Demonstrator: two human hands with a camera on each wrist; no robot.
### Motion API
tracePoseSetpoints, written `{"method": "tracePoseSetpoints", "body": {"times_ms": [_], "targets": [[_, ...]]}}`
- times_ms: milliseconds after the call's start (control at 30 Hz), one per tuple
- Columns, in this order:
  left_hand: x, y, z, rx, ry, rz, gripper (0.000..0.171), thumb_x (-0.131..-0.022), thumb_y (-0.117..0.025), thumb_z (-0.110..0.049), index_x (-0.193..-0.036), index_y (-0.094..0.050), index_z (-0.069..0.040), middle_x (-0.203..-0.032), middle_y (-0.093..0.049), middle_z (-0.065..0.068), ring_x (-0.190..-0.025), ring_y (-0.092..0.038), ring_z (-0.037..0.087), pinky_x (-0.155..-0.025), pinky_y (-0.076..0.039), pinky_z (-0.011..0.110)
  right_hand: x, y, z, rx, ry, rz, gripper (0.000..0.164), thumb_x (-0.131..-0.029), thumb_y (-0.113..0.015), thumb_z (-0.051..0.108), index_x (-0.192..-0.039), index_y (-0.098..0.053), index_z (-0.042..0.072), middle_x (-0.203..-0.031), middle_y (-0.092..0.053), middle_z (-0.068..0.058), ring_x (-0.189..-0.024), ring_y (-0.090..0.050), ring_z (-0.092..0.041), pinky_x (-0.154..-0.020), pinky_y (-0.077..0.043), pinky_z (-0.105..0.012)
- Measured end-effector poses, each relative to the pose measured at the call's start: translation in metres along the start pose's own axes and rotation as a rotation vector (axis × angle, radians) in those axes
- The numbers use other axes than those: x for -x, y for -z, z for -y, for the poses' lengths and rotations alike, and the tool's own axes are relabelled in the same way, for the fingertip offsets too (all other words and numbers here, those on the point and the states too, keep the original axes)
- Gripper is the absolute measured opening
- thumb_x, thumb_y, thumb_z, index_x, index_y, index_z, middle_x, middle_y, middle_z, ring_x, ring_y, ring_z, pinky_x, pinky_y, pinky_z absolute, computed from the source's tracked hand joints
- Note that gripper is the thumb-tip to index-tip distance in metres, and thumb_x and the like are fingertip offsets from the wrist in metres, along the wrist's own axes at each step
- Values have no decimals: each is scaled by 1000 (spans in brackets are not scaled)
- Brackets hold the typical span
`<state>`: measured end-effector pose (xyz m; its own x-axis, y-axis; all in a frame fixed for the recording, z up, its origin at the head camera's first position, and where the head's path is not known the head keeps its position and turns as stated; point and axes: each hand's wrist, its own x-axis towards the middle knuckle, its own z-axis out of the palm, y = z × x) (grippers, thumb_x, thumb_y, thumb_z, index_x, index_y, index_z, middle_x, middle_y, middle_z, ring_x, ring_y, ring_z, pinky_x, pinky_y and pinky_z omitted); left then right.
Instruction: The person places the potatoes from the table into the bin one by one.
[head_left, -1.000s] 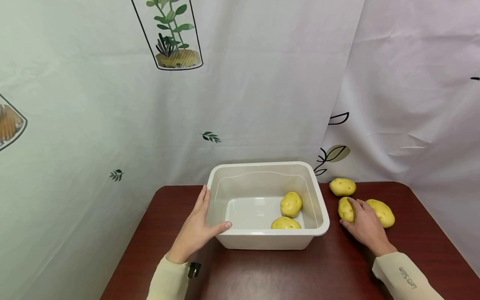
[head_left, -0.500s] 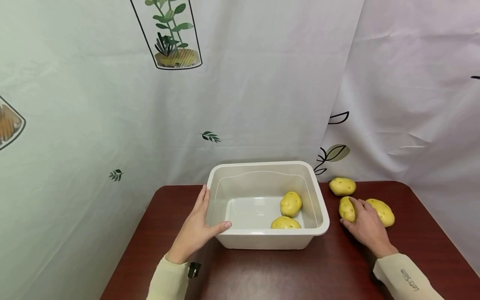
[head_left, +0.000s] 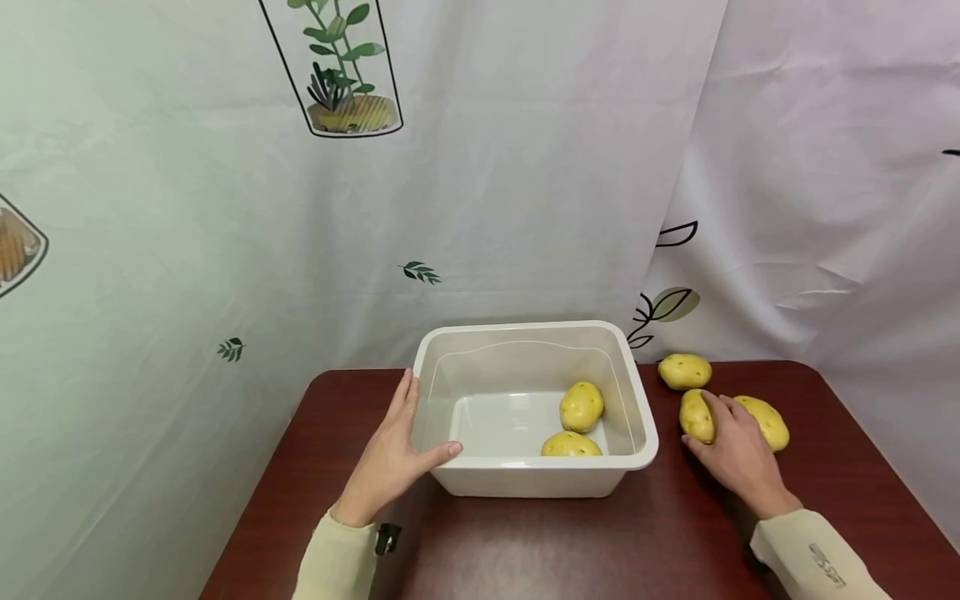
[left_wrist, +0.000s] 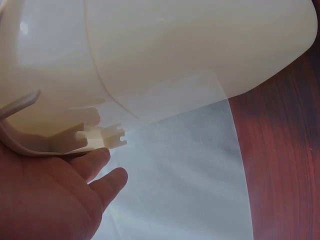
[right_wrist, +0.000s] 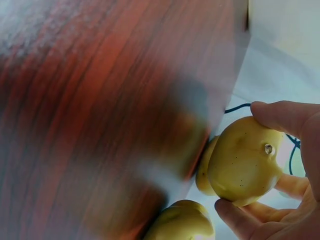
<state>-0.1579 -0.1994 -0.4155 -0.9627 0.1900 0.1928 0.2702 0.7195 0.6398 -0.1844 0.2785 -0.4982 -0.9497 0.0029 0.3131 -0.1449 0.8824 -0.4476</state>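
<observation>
A beige plastic tub [head_left: 536,483] stands mid-table with two yellow potatoes inside, one upright potato [head_left: 582,407] and one lower potato [head_left: 572,444] partly hidden by the front rim. My left hand [head_left: 390,458] rests at the tub's front left corner, straight fingers along the outside and thumb over the front rim. The left wrist view has its fingertips [left_wrist: 111,189] against the tub's edge. My right hand [head_left: 738,454] grips a potato [right_wrist: 245,160] between thumb and fingers. Near it lie a back potato [head_left: 685,372] and a right-hand potato [head_left: 763,422] partly covered by the hand.
A dark red wooden table [head_left: 585,550] with rounded far corners carries everything. Behind it hangs a pale curtain [head_left: 525,208] with printed plants, close to the tub's back edge and the potatoes at the far side.
The potato in my right hand has shifted very slightly right and away from me along with the hand. My left hand and the tub stay as they were.
</observation>
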Motion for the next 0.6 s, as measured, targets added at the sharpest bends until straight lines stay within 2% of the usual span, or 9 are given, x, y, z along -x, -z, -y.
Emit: {"method": "tracePoseSetpoints", "body": {"times_ms": [267,600], "targets": [[1,1,-1,2,4,4,119,-80,-74,-65,-160,-14,-3,-168,-1,-4,-150,-24,28,-113,-31,56,2,4,5,-20,7,-30,75,-74,-84,15,-135,-48,-11,-128,-46,-41,-114,-44,-59,-94,-35,-69],[0,1,0,2,5,3,116,-81,-77,-59,-160,-14,-2,-168,-1,-3,-150,-24,28,-114,-30,55,2,9,9,-42,37,-74,75,-73,-84,14,-134,-49,-12,-127,-47,-41,-113,-45,-59,-93,-36,-68]]}}
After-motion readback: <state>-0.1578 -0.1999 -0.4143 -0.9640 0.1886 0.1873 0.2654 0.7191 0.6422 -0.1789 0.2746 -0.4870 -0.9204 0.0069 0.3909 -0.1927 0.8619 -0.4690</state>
